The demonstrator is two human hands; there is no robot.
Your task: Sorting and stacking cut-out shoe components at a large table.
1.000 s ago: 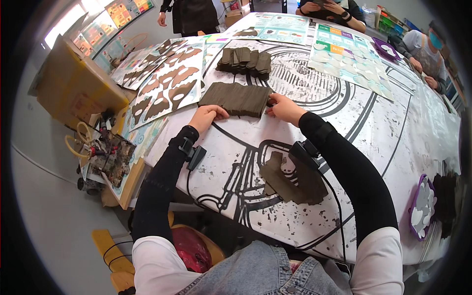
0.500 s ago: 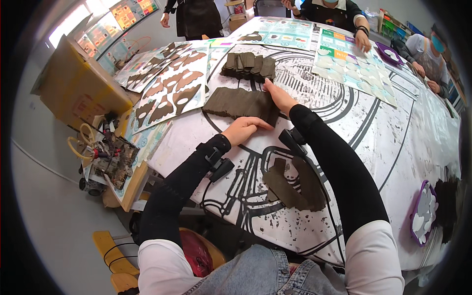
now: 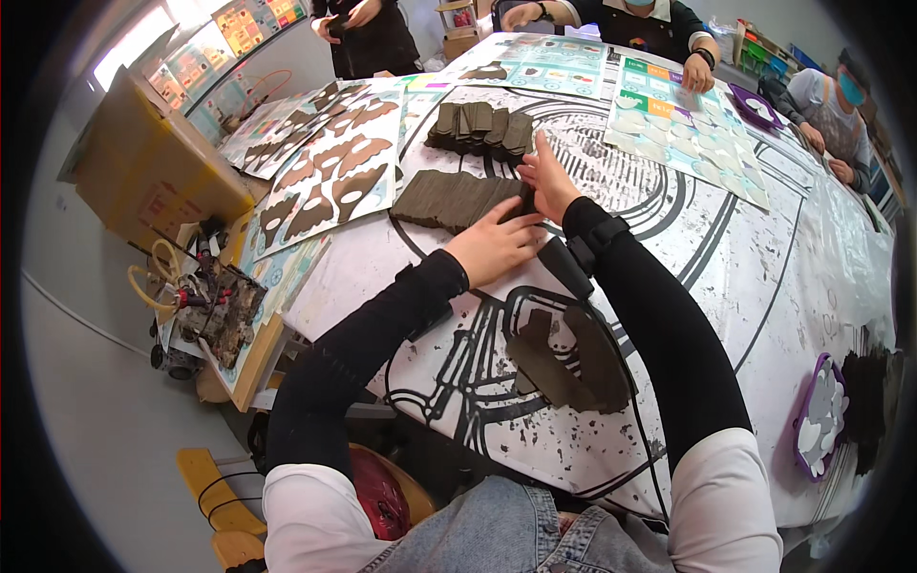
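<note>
A long row of tightly packed dark brown flat pieces lies on the patterned tabletop in front of me. At its right end is my left hand, fingers stretched out and slightly apart, their tips on or just over the row's near corner. My right hand stands on edge at that same end, fingers extended, palm turned toward the row. Whether its palm touches the pieces is hard to see. Just beyond is a second, looser stack of dark brown pieces. Several loose brown strips lie nearer me, left of my right forearm.
Sheets with brown cut-out shapes cover the table's left side, near a cardboard box and a clamp-like device with yellow tubing. A purple tray of pale pieces sits right. Co-workers stand or sit across the table.
My left hand has risen from the table beside the row to its right end, fingers spreading. My right hand has turned more upright. Across the table, co-workers' hands have moved.
</note>
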